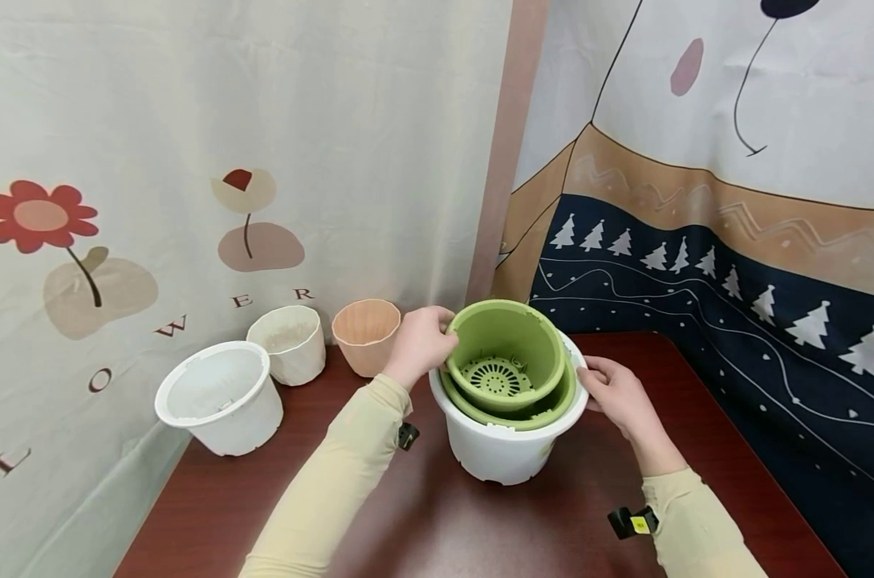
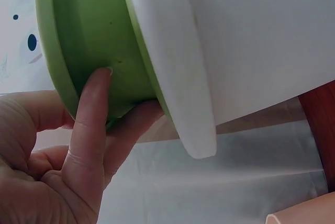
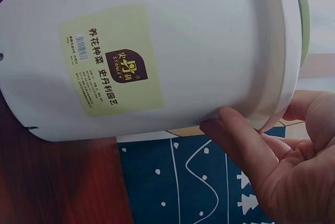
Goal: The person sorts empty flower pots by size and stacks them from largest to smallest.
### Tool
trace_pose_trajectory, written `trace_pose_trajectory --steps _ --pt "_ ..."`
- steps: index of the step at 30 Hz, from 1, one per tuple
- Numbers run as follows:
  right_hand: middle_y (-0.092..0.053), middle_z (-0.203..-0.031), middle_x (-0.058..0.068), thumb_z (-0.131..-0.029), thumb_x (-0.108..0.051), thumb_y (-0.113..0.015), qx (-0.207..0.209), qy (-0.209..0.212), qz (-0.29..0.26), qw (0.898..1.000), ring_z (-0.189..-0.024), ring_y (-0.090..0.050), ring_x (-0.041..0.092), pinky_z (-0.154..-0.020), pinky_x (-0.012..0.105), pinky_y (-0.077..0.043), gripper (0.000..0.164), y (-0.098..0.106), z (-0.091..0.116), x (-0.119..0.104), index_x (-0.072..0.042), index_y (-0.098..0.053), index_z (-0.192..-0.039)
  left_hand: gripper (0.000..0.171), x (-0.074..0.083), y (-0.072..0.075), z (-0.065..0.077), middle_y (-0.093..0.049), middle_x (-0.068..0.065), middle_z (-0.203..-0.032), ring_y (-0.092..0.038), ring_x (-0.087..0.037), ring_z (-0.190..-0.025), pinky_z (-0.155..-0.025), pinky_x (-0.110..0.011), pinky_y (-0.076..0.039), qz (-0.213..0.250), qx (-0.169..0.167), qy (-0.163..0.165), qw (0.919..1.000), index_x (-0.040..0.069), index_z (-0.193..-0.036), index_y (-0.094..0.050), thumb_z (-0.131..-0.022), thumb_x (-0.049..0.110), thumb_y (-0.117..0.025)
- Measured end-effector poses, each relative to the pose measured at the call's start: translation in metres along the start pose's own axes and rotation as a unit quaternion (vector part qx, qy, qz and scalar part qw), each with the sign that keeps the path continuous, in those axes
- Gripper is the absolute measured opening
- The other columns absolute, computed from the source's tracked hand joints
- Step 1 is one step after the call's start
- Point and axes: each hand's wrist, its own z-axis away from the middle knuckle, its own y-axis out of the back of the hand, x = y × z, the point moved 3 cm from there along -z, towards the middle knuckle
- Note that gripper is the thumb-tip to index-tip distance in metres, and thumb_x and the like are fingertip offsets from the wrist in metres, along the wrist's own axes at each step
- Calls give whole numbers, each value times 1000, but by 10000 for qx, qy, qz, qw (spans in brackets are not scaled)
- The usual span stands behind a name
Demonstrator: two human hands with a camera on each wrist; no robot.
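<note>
So we've got both arms (image 1: pixel 343 474) reaching forward, left hand (image 1: pixel 420 345) pinching the rim of the small green pot (image 1: pixel 512 341) and right hand (image 1: pixel 617 395) pinching the rim of the big white pot (image 1: pixel 497 449). The small one pokes up out of a wider green pot (image 1: pixel 568 395) nested in that white pot, slotted base (image 1: pixel 496 376) showing, all toward the back of the tabletop (image 1: pixel 422 530). Room-wise, we see tabletop stretching in front and out to the right edge, with a peach pot (image 1: pixel 367 345) just beside our left hand.
</note>
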Motion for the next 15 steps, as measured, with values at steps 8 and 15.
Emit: trace_pose_trajectory --steps 8,15 --pt "-54 -130 35 -104 -18 -49 3 -3 -20 10000 -102 -67 27 -81 38 -58 52 0 0 0 15 -37 -143 32 1 -7 -4 -72 -13 -95 -70 -21 -74 -48 -22 -55 -351 85 -66 9993 -2 -117 -69 -87 1 -59" --pt "-54 -130 35 -104 -17 -50 13 3 -57 10000 -101 -67 25 -81 38 -58 51 0 -1 1 15 -37 -142 35 3 -15 -6 -71 -15 -103 -70 -24 -83 -55 -23 -55 -755 76 -146 9970 -4 -123 -66 -88 3 -62"
